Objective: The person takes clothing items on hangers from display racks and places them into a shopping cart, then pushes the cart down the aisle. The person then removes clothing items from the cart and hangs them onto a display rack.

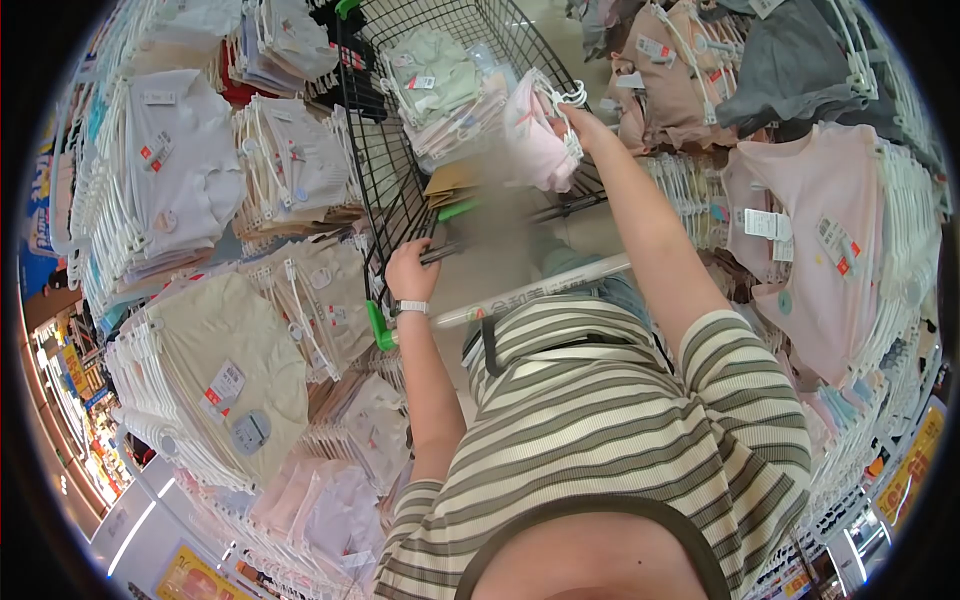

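Note:
My right hand (583, 132) is closed on a pink undergarment (540, 130) with white hangers, held over the right side of a black wire shopping cart (368, 165). Below and to the left, my left hand (411, 272) is wrapped around a dark bar (445, 252) at the cart's near end. Inside the cart lie a pale green garment (432, 75) and a stack of light pink garments (465, 125). A brown cardboard piece (455, 184) sits near them. A grey blur hides part of the cart's near end.
Hanging underwear lines both sides: white garments (175, 150) and cream ones (225, 370) at left, pink tops (815, 240) and grey bras (795, 70) at right. The cart's clear handle (540, 290) with green ends (379, 325) crosses before my waist.

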`<state>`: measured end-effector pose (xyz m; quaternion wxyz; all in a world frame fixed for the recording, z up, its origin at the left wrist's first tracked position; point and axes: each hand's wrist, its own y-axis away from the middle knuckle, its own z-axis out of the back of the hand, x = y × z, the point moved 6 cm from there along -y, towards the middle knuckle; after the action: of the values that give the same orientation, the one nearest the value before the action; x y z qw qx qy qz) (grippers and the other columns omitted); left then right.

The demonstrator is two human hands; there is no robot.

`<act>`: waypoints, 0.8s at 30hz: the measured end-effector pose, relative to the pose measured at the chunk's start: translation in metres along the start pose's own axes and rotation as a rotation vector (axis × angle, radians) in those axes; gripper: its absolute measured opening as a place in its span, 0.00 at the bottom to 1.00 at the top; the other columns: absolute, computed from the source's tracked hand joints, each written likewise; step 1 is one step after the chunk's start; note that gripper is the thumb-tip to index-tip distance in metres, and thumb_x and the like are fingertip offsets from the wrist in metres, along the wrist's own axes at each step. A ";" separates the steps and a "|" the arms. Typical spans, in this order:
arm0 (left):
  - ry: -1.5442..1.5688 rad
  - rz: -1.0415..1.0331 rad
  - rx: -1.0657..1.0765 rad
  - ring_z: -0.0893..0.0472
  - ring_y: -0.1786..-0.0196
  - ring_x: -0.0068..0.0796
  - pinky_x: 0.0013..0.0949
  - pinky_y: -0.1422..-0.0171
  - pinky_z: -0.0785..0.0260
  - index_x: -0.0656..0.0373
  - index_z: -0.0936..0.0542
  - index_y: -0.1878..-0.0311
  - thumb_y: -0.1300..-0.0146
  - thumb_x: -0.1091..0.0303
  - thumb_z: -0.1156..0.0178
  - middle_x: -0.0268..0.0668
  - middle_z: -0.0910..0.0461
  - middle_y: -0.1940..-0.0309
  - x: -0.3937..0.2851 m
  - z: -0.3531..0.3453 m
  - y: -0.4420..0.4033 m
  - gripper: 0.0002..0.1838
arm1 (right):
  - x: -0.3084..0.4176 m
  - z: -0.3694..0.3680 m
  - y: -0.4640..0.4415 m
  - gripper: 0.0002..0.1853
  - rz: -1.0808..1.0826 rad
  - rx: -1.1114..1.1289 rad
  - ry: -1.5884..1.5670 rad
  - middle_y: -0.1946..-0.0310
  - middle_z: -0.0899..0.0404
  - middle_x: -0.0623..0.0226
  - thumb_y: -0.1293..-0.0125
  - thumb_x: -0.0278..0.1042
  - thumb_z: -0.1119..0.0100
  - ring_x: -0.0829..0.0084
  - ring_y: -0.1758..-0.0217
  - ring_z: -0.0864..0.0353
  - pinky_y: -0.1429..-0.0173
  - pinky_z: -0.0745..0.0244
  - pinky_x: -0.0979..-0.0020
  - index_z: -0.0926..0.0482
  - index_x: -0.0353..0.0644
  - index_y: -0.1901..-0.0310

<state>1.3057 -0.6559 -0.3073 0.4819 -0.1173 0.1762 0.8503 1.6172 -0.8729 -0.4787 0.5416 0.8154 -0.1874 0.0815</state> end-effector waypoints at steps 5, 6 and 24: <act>0.002 -0.006 -0.001 0.23 0.56 0.40 0.38 0.52 0.31 0.51 0.20 0.59 0.56 0.67 0.35 0.36 0.21 0.62 -0.001 0.001 0.000 0.17 | -0.007 0.026 0.003 0.22 0.147 -0.025 0.331 0.69 0.22 0.60 0.37 0.46 0.44 0.70 0.71 0.22 0.67 0.25 0.69 0.26 0.30 0.57; 0.003 -0.012 -0.002 0.23 0.56 0.40 0.38 0.52 0.31 0.51 0.20 0.59 0.56 0.67 0.35 0.36 0.21 0.62 -0.001 0.001 0.000 0.17 | -0.005 0.028 0.007 0.24 0.214 -0.061 0.416 0.63 0.20 0.56 0.39 0.46 0.42 0.67 0.63 0.19 0.59 0.23 0.67 0.27 0.28 0.53; -0.015 0.000 0.021 0.23 0.56 0.39 0.39 0.51 0.31 0.49 0.19 0.59 0.58 0.64 0.33 0.35 0.21 0.61 0.000 -0.006 -0.002 0.18 | 0.002 0.000 0.107 0.32 0.717 -0.338 1.537 0.52 0.27 0.40 0.41 0.40 0.44 0.43 0.47 0.28 0.44 0.33 0.54 0.42 0.40 0.36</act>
<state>1.3079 -0.6574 -0.3135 0.4845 -0.1060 0.1815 0.8492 1.5763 -0.9101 -0.3867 0.5736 0.3344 -0.0246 0.7474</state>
